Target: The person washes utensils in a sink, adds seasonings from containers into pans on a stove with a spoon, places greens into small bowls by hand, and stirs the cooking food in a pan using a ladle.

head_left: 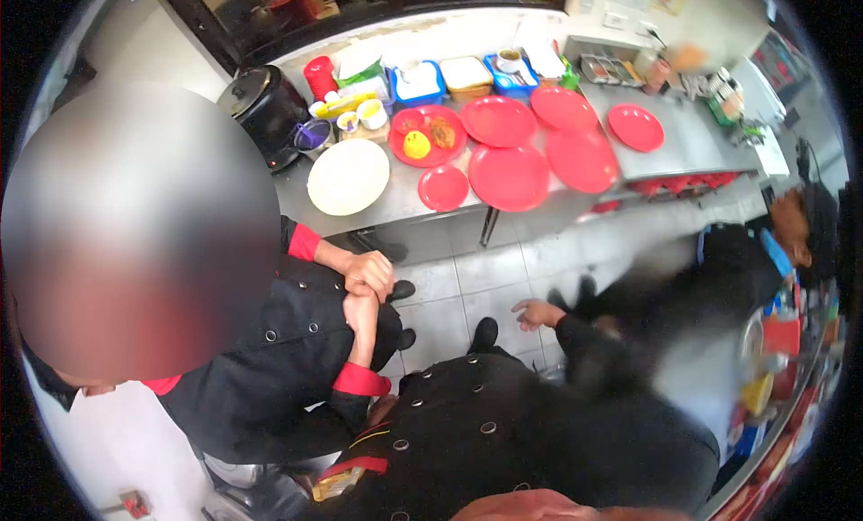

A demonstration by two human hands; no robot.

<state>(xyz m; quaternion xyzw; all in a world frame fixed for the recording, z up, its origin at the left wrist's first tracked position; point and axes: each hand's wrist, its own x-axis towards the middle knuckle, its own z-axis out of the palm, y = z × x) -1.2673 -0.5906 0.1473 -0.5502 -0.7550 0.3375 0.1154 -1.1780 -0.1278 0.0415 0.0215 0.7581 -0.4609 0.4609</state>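
My right hand (538,314) is held out above the tiled floor, fingers apart, with nothing in it. A small part of my left hand (382,409) shows beside my dark jacket; its fingers are hidden. Beyond my hands, a metal counter (409,206) holds several red plates, among them an oval one (510,178) and a small one (443,188). Yellow and brown food lies on one red plate (404,151). At the left is a cream plate (349,177).
Close on my left stands a person in a dark jacket (270,341), hands clasped (367,283). Another person (742,260) bends forward at the right. A black cooker (261,103), blue tubs (418,83) and a red cup (319,78) line the counter's back.
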